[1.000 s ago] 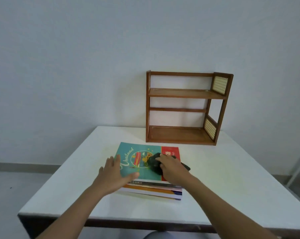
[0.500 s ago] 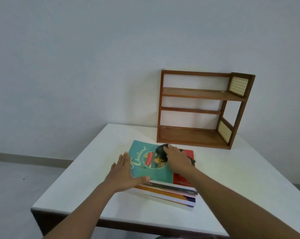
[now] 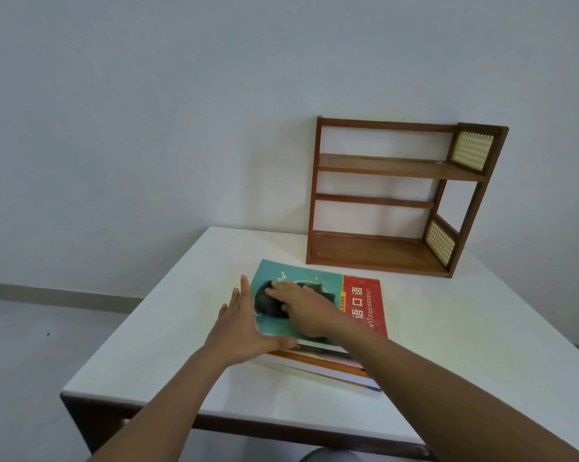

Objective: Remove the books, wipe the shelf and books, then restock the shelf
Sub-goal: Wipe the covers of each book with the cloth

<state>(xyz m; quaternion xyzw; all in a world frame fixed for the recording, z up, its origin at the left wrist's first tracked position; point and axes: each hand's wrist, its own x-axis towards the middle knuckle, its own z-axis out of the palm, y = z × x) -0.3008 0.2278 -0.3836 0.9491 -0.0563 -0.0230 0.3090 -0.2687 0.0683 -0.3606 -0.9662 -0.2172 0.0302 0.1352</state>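
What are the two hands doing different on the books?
The right hand lies on top of the teal and red book, pressing a dark cloth onto its cover. The left hand holds no cloth; its straight fingers press against the left edge of the book stack. The right hand is farther away; the left nearer. Both touch the books.

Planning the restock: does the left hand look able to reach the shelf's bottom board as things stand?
Probably yes: the left hand lies flat against the book stack, holding nothing, and bare table lies between it and the empty wooden shelf.
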